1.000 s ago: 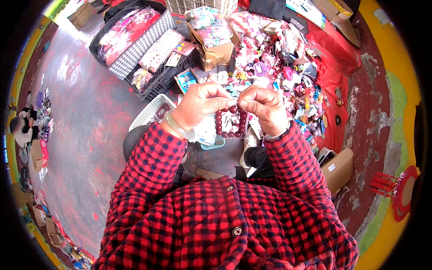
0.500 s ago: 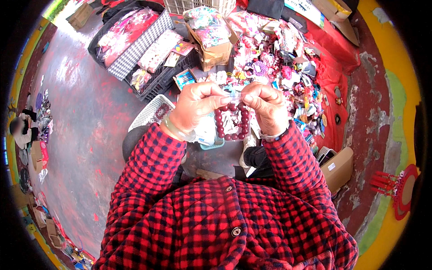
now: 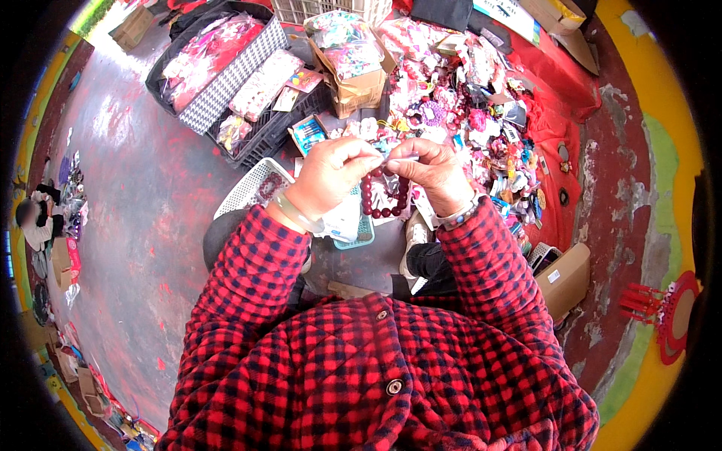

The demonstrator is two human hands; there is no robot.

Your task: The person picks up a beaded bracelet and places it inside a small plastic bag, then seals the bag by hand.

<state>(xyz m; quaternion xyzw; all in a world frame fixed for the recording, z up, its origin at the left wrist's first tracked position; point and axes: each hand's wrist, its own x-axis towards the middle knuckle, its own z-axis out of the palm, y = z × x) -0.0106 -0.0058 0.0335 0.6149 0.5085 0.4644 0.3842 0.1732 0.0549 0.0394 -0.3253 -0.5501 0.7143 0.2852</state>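
Observation:
Between my hands hangs a bracelet of dark red round beads (image 3: 366, 197) in a small clear plastic bag (image 3: 384, 200). My left hand (image 3: 322, 179) pinches the upper left of the bag between thumb and forefinger. The bag's upper right is pinched the same way by my right hand (image 3: 438, 180). The two pinches are close together above the beads. Below my left hand, a white packet and a light blue basket (image 3: 359, 240) are partly hidden. Beside my left wrist is a white basket (image 3: 244, 186) with dark red beaded pieces in it.
Ahead right, a heap of small bagged trinkets (image 3: 481, 128) lies on red cloth (image 3: 555, 124). Ahead left stand a cardboard box (image 3: 359, 96) of packets, a black crate (image 3: 259, 146) and a houndstooth-patterned bin (image 3: 226, 79). An empty-looking carton (image 3: 565, 282) rests by my right side.
My two hands have drawn closer together at the top of the bag, mainly the right one moving left. The bracelet in it has risen slightly.

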